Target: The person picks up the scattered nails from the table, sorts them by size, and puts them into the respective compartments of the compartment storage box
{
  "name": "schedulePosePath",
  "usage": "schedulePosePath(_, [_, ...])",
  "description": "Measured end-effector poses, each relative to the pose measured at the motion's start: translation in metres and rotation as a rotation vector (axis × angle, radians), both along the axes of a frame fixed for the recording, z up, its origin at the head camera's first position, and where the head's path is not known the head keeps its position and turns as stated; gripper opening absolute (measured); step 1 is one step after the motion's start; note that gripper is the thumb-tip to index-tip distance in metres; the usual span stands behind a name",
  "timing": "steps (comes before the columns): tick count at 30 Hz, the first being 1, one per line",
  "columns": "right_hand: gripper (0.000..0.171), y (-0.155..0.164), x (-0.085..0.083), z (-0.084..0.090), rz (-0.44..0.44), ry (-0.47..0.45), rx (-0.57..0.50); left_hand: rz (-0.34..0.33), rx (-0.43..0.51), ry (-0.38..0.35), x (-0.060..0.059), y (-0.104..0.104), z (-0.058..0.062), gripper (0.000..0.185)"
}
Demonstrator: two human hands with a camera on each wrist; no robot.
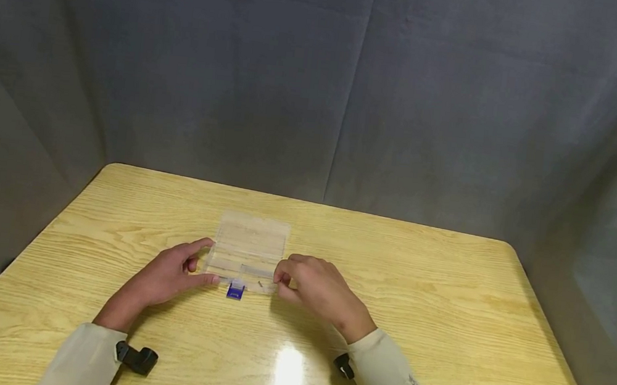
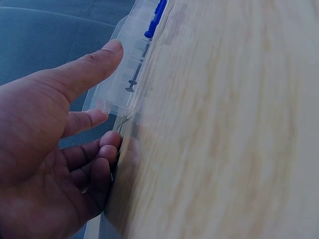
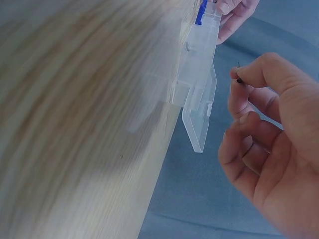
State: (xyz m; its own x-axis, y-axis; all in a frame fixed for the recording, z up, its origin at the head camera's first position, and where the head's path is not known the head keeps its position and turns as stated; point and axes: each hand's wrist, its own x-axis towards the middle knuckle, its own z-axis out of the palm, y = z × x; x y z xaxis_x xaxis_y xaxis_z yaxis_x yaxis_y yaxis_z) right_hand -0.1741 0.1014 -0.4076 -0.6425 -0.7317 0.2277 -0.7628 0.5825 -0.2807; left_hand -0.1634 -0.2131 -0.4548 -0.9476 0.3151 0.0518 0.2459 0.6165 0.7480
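A clear plastic box lies on the table with its transparent lid folded back and a blue latch at its front. My left hand holds the box's left end, thumb along the front and index finger at the side. Inside the box, a small dark screw shows through the wall. At the right end, my right hand pinches a small, thin dark screw between thumb and index finger, beside the box in the right wrist view. Its other fingers are curled.
The wooden table has rounded far corners and a bright glare spot near its front. Behind it hangs a grey curtain. Black wrist devices sit on both sleeves.
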Motion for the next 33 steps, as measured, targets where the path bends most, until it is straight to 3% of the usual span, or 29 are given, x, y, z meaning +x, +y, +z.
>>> schedulePosePath(12, [0.008, -0.010, -0.008, 0.000, -0.005, -0.050, 0.036, 0.004, -0.005, -0.004, -0.002, 0.001, -0.002, 0.078])
schedulePosePath(33, [0.007, -0.022, -0.012, 0.004, -0.003, -0.014, 0.091, 0.020, -0.007, -0.022, -0.002, 0.000, -0.001, 0.079])
